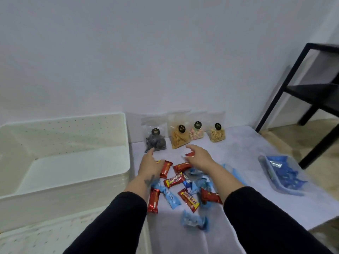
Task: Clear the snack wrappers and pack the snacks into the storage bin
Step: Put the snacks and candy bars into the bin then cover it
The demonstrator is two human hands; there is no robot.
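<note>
- A single head-worn wide-angle view looks forward and down from above the person's own black-sleeved forearms (117,213), which enter from the bottom edge.
- It faces a plain pale wall (165,52) that fills the upper half of the frame.
- The grey cloth-covered tabletop (238,208) lies close beneath, running away toward the wall.
- The white perforated plastic storage bin (64,191) sits at the left edge and the black metal shelf frame (286,85) at the right, whose straight lines slant towards the rim.
</note>
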